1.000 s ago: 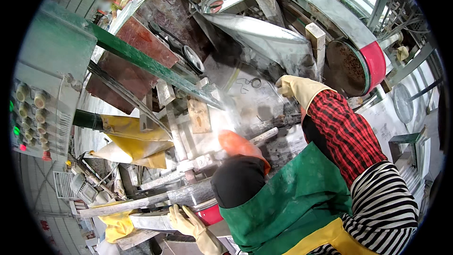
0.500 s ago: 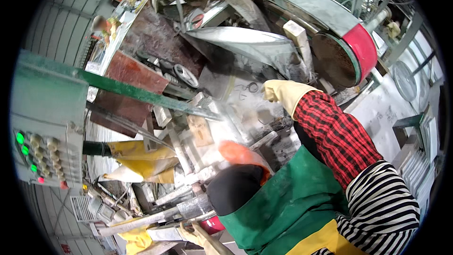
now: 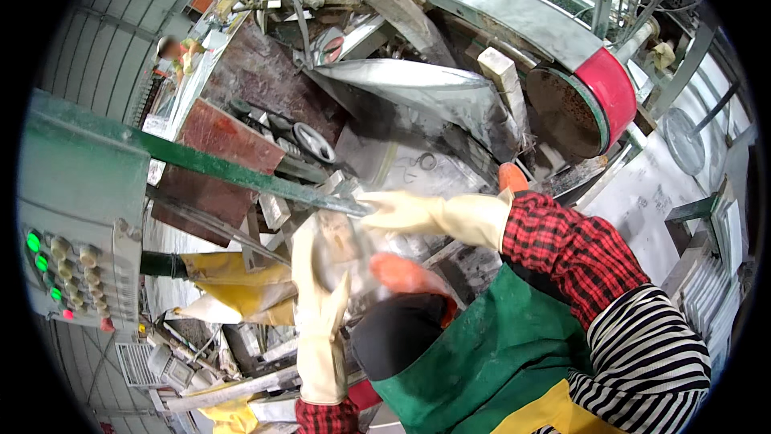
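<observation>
My left hand [image 3: 320,309], in a cream rubber glove, is raised at the lower middle. Its fingers stretch upward with the thumb apart, and nothing shows in it. My right hand [image 3: 401,213], in a matching glove, reaches across from the right. Its slightly blurred fingers are stretched out at the tip of a green metal bar [image 3: 241,173]; whether they touch it I cannot tell. Between and behind the hands lie pale wooden blocks [image 3: 273,205] and dusty offcuts. Below are my green apron [image 3: 482,338] and an orange boot [image 3: 401,273].
A grey control box [image 3: 80,233] with lit buttons stands at the left. A pale stone slab piece [image 3: 418,77] and a red-ended curved machine guard [image 3: 606,97] lie ahead. Brown boards [image 3: 221,141] lean at the left. A person [image 3: 181,52] stands far off at the upper left.
My left hand has come up from the lower edge, away from a long pale bar there. My right hand has swung left and down toward the green bar's tip. A second orange boot now shows.
</observation>
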{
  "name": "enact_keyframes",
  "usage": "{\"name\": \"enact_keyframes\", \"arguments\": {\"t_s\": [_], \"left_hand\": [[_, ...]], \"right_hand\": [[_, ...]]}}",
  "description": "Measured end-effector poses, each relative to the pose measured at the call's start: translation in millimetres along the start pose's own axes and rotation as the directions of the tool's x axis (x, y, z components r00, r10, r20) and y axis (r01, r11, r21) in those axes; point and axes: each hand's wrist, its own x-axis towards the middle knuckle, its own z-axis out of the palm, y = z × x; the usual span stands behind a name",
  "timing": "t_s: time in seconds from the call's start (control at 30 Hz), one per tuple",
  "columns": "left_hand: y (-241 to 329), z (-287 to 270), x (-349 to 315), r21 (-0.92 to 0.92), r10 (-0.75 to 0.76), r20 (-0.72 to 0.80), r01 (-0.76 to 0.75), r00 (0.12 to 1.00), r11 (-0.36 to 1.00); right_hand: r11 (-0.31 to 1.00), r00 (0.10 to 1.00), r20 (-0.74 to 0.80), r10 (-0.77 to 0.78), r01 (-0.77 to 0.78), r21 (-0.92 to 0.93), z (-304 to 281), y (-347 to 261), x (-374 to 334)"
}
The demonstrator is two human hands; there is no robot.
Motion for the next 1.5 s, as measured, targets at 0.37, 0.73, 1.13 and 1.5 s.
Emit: {"name": "enact_keyframes", "arguments": {"t_s": [0.37, 0.73, 1.13, 1.5], "left_hand": [[28, 40, 87, -0.072, 0.232, 0.173, -0.223, 0.957, 0.972], [-80, -83, -224, 0.393, -0.568, -0.208, 0.6, 0.796, 0.697], [-149, -79, -339, 0.619, -0.637, -0.377, 0.694, 0.673, 0.367], [-167, -58, -328, 0.472, -0.625, -0.412, 0.742, 0.663, 0.476]], "right_hand": [[0.827, 0.822, -0.57, 0.01, 0.313, 0.467, -25, 7, 12], [0.926, 0.307, -0.952, 0.022, 0.353, 0.135, -166, -31, -70], [0.996, -0.18, -0.981, -0.072, -0.062, -0.062, -325, 3, -267], [0.986, -0.178, -0.975, -0.129, -0.127, -0.107, -388, 18, -293]]}}
